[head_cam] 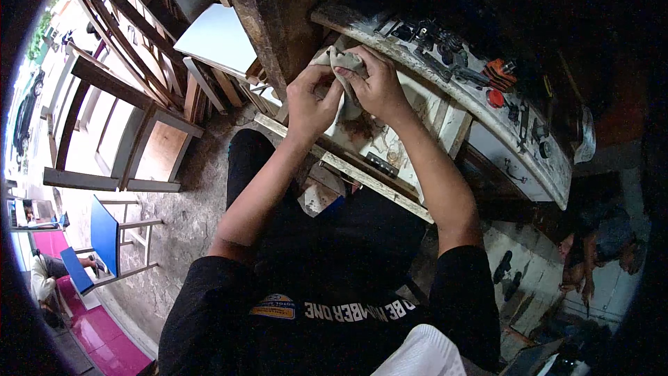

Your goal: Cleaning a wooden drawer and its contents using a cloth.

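Note:
A crumpled greyish cloth (348, 61) is held up between my two hands, over an open wooden drawer. My left hand (313, 104) grips its near left side, thumb and fingertips curled together. On the other side, my right hand (381, 86) pinches the cloth between thumb and fingers. Folds and fingers hide whatever may be inside it. Below, the drawer (376, 188) has a pale, stained bottom with a reddish-brown patch. A small dark strip with holes (382, 163) lies in it near the front board.
Small tools and dark parts, a red round cap (494, 98) and an orange-and-black object (499, 74) lie on the worktop (553, 172) above the drawer. Wooden frames (120, 115) and a blue chair (106, 235) stand left. People sit at far left and far right.

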Demonstrator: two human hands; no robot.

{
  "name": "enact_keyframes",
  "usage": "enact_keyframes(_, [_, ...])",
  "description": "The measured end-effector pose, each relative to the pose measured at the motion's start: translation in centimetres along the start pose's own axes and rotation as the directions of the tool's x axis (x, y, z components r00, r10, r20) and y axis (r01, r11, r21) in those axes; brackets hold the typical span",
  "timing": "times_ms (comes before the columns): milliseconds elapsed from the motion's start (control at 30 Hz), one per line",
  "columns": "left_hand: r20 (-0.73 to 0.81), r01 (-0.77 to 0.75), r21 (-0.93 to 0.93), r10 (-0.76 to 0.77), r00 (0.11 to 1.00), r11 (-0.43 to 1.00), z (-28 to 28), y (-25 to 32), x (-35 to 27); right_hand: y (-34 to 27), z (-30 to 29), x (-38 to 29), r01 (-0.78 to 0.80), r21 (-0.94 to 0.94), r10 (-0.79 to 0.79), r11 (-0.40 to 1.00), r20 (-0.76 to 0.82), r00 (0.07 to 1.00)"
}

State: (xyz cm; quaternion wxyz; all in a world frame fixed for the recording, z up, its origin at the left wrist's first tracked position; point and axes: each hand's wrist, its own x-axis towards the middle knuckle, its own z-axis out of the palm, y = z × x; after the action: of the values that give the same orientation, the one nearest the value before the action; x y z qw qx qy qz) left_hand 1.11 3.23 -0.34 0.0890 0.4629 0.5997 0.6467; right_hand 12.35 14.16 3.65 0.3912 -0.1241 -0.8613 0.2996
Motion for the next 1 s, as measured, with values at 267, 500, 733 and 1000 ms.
enact_keyframes(267, [-0.121, 0.062, -0.248, -0.094, 0.988, 0.967, -0.7, 0.2, 0.4, -0.3, -0.3, 0.1, -0.032, 0.1, 0.02, 0.995, 0.117, 0.993])
enact_keyframes(500, [-0.092, 0.011, -0.099, -0.02, 0.996, 0.995, -1.2, 1.1, 0.2, 0.1, -0.1, -0.1, 0.011, 0.091, -0.027, 0.996, 0.172, 0.985])
enact_keyframes(733, [-0.197, 0.003, -0.033, -0.009, 0.98, 0.999, -1.0, 0.2, 0.2, 0.2, 0.3, -0.2, -0.153, 0.15, 0.101, 0.977, 0.307, 0.946])
enact_keyframes(1000, [-0.337, 0.134, -0.552, -0.368, 0.867, 0.823, -2.3, -0.8, 1.3, 1.3, -1.5, -0.3, -0.136, -0.231, 0.245, 0.963, 0.551, 0.797])
